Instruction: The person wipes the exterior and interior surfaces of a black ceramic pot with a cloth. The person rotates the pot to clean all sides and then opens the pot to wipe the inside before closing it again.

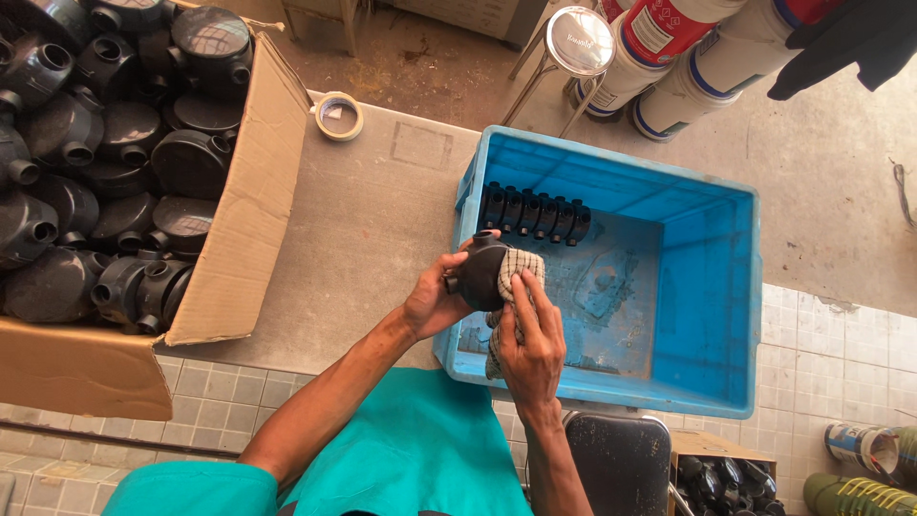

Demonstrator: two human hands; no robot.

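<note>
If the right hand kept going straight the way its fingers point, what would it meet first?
The right hand points up-frame; past the checked cloth it presses on the black fitting, it would probably first meet the row of black fittings in the blue crate. Depth is unclear.

**Black fitting held over the blue crate**

The left hand [435,301] has its grip around a round black fitting [480,272]; the right hand [531,346] presses a checked cloth [516,287] against it. Beyond the grip, a row of black fittings [535,212] lies in the blue crate [707,287]. Left of the grip, a cardboard box [244,239] stands on the table [373,220].
</note>
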